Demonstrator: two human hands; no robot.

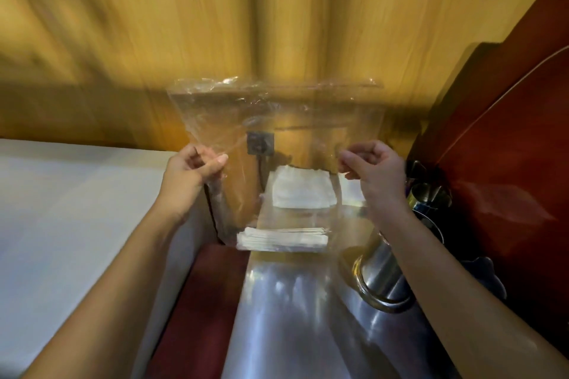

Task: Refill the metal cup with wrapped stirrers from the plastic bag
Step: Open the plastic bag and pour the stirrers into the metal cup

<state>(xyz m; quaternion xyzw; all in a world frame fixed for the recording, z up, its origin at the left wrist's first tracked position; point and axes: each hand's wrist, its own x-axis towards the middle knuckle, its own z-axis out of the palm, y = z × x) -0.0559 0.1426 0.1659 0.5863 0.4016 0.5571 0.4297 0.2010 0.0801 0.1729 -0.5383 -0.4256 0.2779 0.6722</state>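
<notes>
I hold the plastic bag point(271, 144) up, left hand point(192, 168) and right hand point(371, 168) each pinching a side; wrapped stirrers point(281, 238) sit at its bottom. The metal cup point(380, 274) (lower right on the tabletop point(292, 317)) looks unfilled, so refilling remains.

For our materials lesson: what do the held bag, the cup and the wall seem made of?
Bag: thin clear plastic film, glossy and crinkled. Cup: probably steel, shiny with bright reflections. Wall: wood or wood-look panel with vertical grain, blurred.
</notes>
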